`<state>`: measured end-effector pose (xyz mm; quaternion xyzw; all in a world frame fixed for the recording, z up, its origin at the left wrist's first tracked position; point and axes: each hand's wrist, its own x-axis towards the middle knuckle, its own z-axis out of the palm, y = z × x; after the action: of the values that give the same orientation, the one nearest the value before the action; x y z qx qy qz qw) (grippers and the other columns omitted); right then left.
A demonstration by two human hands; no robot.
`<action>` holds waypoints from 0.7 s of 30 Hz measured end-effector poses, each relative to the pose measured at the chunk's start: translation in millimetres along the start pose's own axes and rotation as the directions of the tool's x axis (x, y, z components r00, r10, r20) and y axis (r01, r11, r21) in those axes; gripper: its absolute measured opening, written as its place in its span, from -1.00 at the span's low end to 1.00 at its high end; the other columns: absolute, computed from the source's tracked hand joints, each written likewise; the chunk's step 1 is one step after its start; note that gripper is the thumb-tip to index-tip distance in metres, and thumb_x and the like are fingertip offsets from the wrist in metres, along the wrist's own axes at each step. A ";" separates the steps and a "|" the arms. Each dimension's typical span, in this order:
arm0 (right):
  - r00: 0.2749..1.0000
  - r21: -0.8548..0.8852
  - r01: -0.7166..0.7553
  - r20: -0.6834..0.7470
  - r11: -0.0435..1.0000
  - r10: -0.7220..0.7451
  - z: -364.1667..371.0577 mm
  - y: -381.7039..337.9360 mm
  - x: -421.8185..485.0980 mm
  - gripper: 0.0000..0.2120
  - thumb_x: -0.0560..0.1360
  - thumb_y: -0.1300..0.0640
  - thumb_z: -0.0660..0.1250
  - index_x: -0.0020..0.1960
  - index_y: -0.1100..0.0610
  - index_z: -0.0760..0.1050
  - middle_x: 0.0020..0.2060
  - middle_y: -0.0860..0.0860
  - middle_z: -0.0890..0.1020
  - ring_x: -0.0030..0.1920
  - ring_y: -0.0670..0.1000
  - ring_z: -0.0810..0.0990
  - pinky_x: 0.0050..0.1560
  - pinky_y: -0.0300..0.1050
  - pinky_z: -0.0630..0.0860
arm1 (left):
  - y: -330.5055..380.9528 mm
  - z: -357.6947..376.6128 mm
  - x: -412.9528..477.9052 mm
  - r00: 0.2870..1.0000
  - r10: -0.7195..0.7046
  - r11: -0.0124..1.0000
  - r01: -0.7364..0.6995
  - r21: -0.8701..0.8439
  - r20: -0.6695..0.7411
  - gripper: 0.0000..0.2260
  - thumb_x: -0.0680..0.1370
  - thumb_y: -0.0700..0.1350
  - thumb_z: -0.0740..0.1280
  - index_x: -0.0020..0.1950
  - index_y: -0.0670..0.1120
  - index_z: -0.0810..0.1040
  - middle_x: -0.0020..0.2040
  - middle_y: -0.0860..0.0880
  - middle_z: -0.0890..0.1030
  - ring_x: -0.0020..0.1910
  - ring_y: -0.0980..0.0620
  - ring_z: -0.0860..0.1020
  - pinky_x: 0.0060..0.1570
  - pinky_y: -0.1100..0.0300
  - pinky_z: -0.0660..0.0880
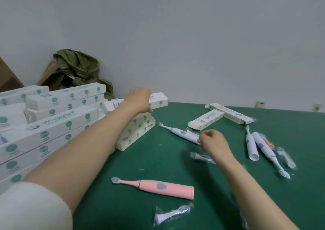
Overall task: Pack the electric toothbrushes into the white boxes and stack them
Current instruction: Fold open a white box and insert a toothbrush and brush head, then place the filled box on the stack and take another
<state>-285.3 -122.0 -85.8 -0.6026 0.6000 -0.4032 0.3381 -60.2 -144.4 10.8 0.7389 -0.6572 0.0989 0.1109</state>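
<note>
Step in hand, as judged: setting a packed white box [159,100] on the short leaning stack [137,133] at the far left-centre of the green table [123,212]. The left hand [139,100] reaches over that stack and grips the box by its near end, thumb beneath and fingers wrapped over the top. The box sits roughly level and projects to the right beyond the boxes under it. The right hand [213,141] is curled at the butt end of a white toothbrush [182,133] lying on the table; whether it pinches the handle or only hovers over it cannot be told from this angle. Finding: the stack below tilts and its edges are stepped. The box should therefore be drawn leftward until its ends line up with those beneath, pressed flat, and let go only once it rests without rocking. The large stack [52,124] lies just beside the forearm, which should clear it when pulling away. Outstanding: a pink toothbrush [158,188] near the front, two more white toothbrushes [252,147] at right, and two open boxes [205,119] at the far side await packing.
</note>
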 end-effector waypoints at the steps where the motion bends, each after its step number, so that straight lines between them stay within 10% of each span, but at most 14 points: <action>1: 1.000 -0.092 0.021 0.024 0.996 -0.019 2.3 2.2 -1.9 -0.85 0.50 0.21 0.15 -0.05 0.16 0.50 -0.23 0.04 0.54 -0.29 -0.05 0.51 -0.31 -0.34 0.43 | -8.7 0.7 7.6 0.999 -0.020 1.000 0.020 0.002 0.035 -0.65 0.46 -0.03 0.46 0.15 -0.13 0.47 0.10 -0.10 0.56 -0.06 -0.04 0.46 -0.15 0.12 0.37; 8: 0.990 -0.283 0.131 0.084 0.950 -0.112 15.3 8.8 -6.6 -0.82 0.49 0.25 0.16 0.00 0.15 0.50 -0.10 0.09 0.62 -0.18 0.03 0.52 -0.23 -0.22 0.35 | -48.1 31.6 26.0 0.955 -0.169 0.985 0.173 0.007 0.245 -0.53 0.43 -0.02 0.48 0.27 -0.14 0.46 0.21 -0.12 0.55 0.12 -0.11 0.52 0.08 0.07 0.48; 13: 0.987 -0.273 0.157 0.078 0.949 -0.140 9.7 14.4 -0.7 -0.81 0.48 0.26 0.16 -0.05 0.11 0.52 -0.26 -0.04 0.56 -0.32 -0.14 0.50 -0.43 -0.43 0.33 | -48.9 40.0 19.8 0.979 -0.166 0.983 0.154 0.101 0.123 -0.44 0.41 0.06 0.47 0.32 -0.08 0.38 0.28 -0.16 0.46 0.24 -0.18 0.40 0.12 0.02 0.38; 17: 0.987 -0.322 0.156 0.012 0.934 -0.161 -11.3 11.7 20.5 -0.80 0.48 0.29 0.17 -0.03 0.10 0.53 -0.09 0.03 0.60 -0.19 -0.06 0.51 -0.25 -0.36 0.36 | -19.6 41.8 -7.0 0.998 -0.007 0.993 0.000 -0.119 -0.063 -0.50 0.47 -0.02 0.39 0.38 -0.08 0.39 0.30 -0.17 0.44 0.29 -0.18 0.36 0.25 -0.01 0.36; 21: 0.980 -0.659 0.192 0.095 0.727 -0.173 -24.8 3.5 57.1 -0.70 0.47 0.35 0.17 0.18 0.20 0.44 0.08 0.14 0.55 0.03 0.13 0.52 -0.02 -0.06 0.50 | 17.3 64.2 -54.1 0.974 0.205 0.951 -0.175 -0.253 0.095 -0.67 0.50 -0.03 0.33 0.27 0.02 0.49 0.22 -0.01 0.52 0.19 -0.02 0.48 0.19 0.05 0.43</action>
<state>-311.6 -177.2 -73.2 -0.7448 0.6372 -0.1863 0.0682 -83.6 -113.8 -65.8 0.6577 -0.7379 -0.0167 0.1508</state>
